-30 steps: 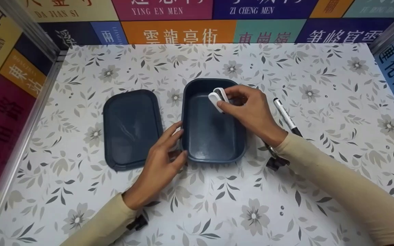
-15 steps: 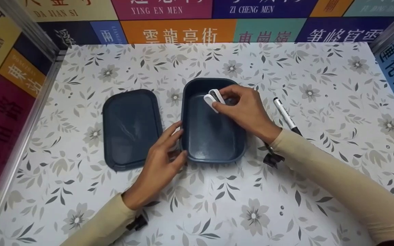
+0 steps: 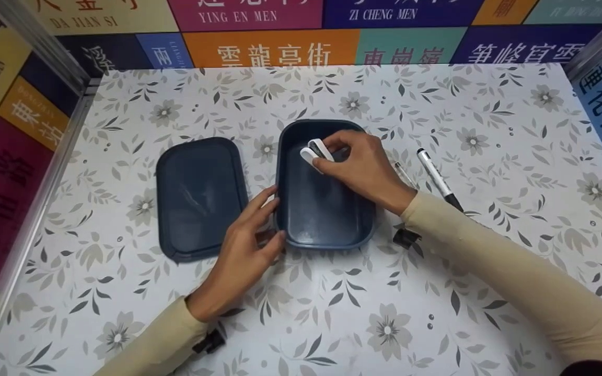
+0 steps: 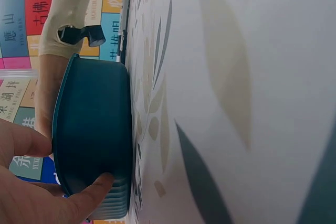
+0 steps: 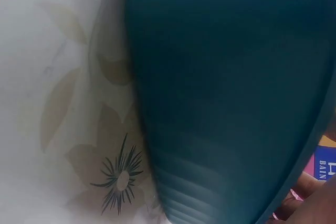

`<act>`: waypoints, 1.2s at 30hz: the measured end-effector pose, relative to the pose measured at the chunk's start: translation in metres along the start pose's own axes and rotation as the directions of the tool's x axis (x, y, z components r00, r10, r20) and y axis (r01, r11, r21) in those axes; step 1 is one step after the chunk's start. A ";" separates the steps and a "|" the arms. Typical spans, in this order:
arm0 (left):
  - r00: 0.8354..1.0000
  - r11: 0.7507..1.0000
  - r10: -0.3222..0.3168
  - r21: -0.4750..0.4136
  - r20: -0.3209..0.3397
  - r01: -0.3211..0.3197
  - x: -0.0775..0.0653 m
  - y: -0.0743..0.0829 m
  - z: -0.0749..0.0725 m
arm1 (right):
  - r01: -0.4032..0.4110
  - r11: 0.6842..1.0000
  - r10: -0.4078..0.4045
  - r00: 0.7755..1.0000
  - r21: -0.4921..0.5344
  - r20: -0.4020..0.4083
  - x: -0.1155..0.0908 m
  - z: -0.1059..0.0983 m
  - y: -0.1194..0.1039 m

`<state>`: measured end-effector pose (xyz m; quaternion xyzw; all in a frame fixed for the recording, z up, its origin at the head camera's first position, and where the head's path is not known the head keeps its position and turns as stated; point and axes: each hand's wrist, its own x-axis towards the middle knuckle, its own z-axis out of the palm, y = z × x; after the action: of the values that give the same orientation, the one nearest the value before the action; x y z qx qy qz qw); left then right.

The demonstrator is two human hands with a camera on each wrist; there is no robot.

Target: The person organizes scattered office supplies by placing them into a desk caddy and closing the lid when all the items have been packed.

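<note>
A deep dark-blue plastic container (image 3: 327,222) stands without its lid in the middle of the table. Over its far half, my right hand (image 3: 366,167) pinches a small white stapler (image 3: 315,154) between thumb and fingers, its two arms spread apart. My left hand (image 3: 251,245) rests against the container's left wall, fingertips and thumb touching its side. In the left wrist view, the thumb (image 4: 94,195) presses that outer wall. The right wrist view is mostly filled by the container's wall (image 5: 231,93), with a few fingers (image 5: 310,187) at the lower right and the stapler hidden.
The dark-blue lid (image 3: 201,198) lies flat left of the container. To the right are a white marker with black ends (image 3: 439,177) and a thin clear pen (image 3: 404,174), partly behind the right wrist. Printed panels (image 3: 275,49) border the flowered table.
My right hand has moved left with the stapler, further over the container. The thin clear pen has come into view behind the wrist. My left hand stays in place.
</note>
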<state>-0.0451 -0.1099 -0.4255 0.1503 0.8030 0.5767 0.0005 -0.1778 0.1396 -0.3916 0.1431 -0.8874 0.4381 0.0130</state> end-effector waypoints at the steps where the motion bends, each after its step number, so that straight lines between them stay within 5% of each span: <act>1: 1.000 1.000 0.002 -0.001 0.000 -0.002 0.000 0.000 0.000 | -0.001 1.000 0.001 1.000 -0.007 0.003 0.000 0.001 0.000; 20: 1.000 1.000 0.013 0.001 -0.003 -0.013 -0.001 0.000 0.000 | 0.019 0.993 -0.016 0.999 -0.115 0.030 0.007 0.011 0.001; 36: 1.000 1.000 -0.001 -0.014 0.008 0.001 -0.001 0.001 0.000 | 0.056 0.997 -0.054 0.998 0.048 -0.042 0.000 -0.003 0.005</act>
<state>-0.0435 -0.1099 -0.4243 0.1522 0.7989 0.5818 0.0053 -0.1791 0.1446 -0.3940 0.1591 -0.8716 0.4619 0.0395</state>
